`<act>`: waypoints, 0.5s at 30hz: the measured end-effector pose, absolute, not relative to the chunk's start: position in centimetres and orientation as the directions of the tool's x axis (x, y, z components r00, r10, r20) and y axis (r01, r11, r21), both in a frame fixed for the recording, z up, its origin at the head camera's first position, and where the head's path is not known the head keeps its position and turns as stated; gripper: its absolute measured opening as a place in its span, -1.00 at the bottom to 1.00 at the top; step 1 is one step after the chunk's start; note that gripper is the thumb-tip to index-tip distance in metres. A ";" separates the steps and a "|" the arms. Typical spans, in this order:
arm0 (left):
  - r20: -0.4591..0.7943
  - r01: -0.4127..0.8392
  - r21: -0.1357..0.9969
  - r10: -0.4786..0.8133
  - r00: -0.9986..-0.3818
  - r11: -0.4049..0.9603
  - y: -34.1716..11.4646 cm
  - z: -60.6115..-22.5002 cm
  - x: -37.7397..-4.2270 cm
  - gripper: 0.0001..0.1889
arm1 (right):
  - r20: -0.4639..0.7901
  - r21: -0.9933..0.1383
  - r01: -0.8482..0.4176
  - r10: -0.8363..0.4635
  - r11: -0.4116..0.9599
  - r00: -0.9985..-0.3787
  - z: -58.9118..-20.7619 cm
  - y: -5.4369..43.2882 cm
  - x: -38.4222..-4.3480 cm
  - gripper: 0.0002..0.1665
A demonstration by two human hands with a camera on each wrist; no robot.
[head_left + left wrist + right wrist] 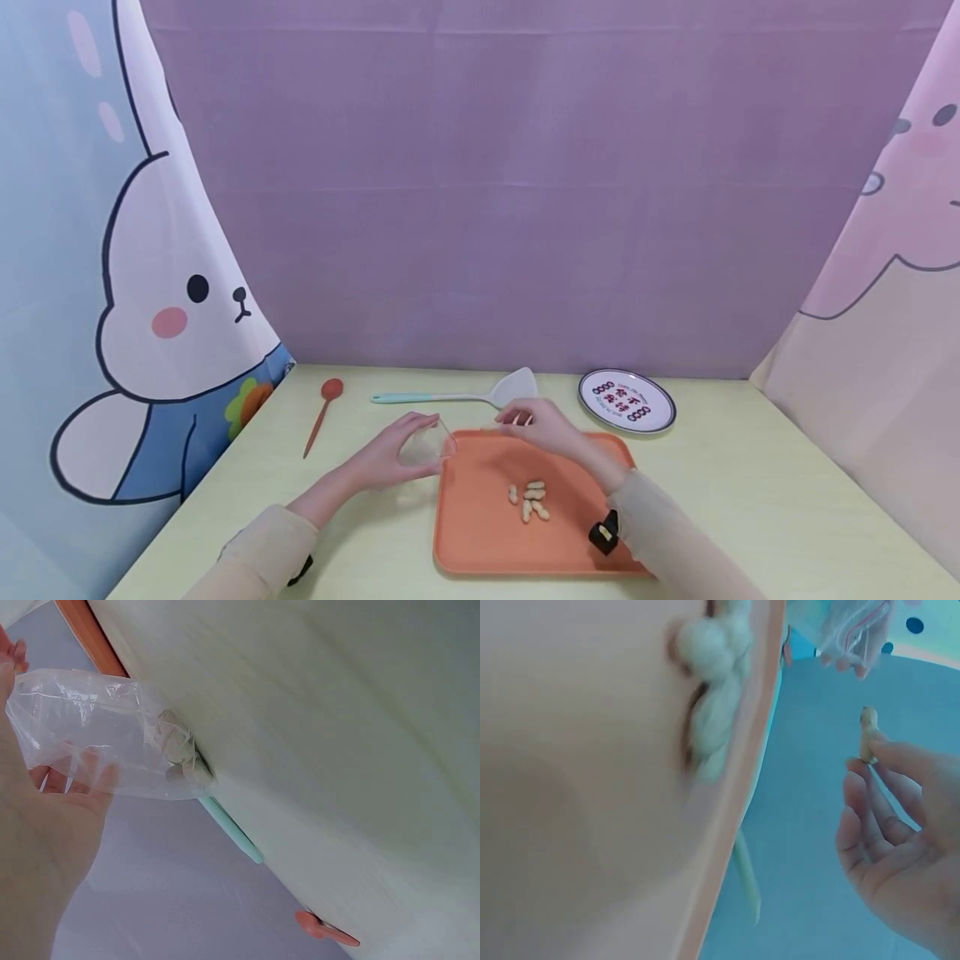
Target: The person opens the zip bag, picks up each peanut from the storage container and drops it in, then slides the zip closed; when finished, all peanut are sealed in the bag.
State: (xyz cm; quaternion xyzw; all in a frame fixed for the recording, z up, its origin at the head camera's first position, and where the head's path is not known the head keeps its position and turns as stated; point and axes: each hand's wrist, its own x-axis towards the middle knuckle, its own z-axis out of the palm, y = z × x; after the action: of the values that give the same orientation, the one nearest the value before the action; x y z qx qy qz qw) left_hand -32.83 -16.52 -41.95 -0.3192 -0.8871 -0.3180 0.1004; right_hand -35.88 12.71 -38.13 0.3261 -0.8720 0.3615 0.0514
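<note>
My left hand [390,457] grips a clear plastic zip bag [82,712] near its mouth, left of the orange tray [480,537]. In the left wrist view, a few peanuts [178,742] lie at the bottom of the bag. Over the tray's far edge, my right hand [546,427] pinches a single peanut [868,736] between thumb and fingertips. That peanut is held up apart from the bag, which appears beyond it in the right wrist view. Several more peanuts [535,495] lie grouped on the tray below the right hand.
Behind the tray lies a spatula [513,387] with a white blade and a mint handle. A red spoon [330,390] rests at the left of the table. At the back right sits a white oval plate [627,402] with red characters and a dark rim.
</note>
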 end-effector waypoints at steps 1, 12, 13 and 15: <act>0.381 0.630 0.501 0.503 -0.776 0.593 -16.5 -41.9 -32.8 -0.20 | 0.343 -0.596 -0.617 -0.532 0.515 -0.774 -38.1 12.3 -35.9 -0.83; 0.377 0.626 0.498 0.500 -0.780 0.601 -16.7 -41.9 -32.8 -0.21 | 0.385 -0.598 -0.663 -0.564 0.450 -0.731 -37.4 8.5 -35.7 -0.84; 0.378 0.628 0.495 0.501 -0.778 0.600 -16.7 -41.9 -32.8 -0.21 | 0.379 -0.598 -0.663 -0.570 0.450 -0.729 -37.3 8.2 -35.6 -0.84; 0.380 0.631 0.491 0.504 -0.776 0.601 -16.7 -41.9 -32.8 -0.22 | 0.369 -0.600 -0.661 -0.578 0.450 -0.728 -37.3 7.7 -35.4 -0.84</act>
State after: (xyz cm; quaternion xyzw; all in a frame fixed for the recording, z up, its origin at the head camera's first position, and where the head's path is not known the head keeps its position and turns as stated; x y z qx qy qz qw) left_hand -32.85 -16.71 -41.90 -0.3192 -0.8889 -0.3125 0.1016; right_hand -35.41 7.73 -37.33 0.3645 -0.8497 0.3770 0.0555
